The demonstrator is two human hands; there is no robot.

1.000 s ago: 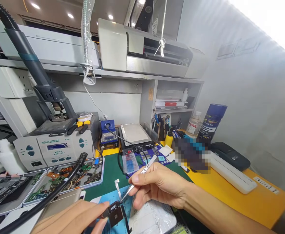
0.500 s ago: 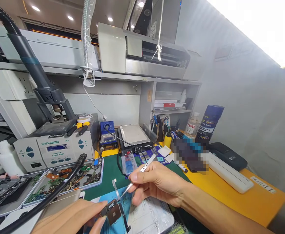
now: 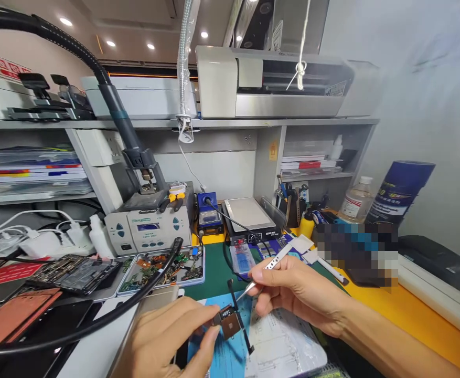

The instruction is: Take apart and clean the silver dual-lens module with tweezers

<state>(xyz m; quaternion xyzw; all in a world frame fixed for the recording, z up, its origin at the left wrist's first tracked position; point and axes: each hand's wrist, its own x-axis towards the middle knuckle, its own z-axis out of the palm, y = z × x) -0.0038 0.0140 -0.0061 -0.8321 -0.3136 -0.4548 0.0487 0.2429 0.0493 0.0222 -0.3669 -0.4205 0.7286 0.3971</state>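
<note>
Between its thumb and fingers, my left hand [image 3: 167, 336] pinches a small phone part with ribbon cables [image 3: 230, 325]. The part has a dark, squarish body, with one thin cable sticking up and another hanging down. My right hand [image 3: 296, 291] grips metal tweezers [image 3: 277, 259] like a pen. Their tips point down-left and lie at or just beside the upper cable; contact cannot be made out. Below both hands is a blue-and-white printed pad [image 3: 280, 346], partly covered by my fingers and the part.
A tray of circuit boards [image 3: 193, 269] sits left, crossed by a black hose [image 3: 135, 294]. Behind stand a hot-air station [image 3: 151, 231], a soldering station [image 3: 209, 212] and a flat heating plate [image 3: 251, 214]. Phone housings [image 3: 76, 273] lie far left; a spray can [image 3: 398, 194] stands right.
The view has swung left, so the bench and hands appear farther right. The upper cable, silvery before, now looks dark. Both hands keep their grips, and the tweezer tips stay near that cable.
</note>
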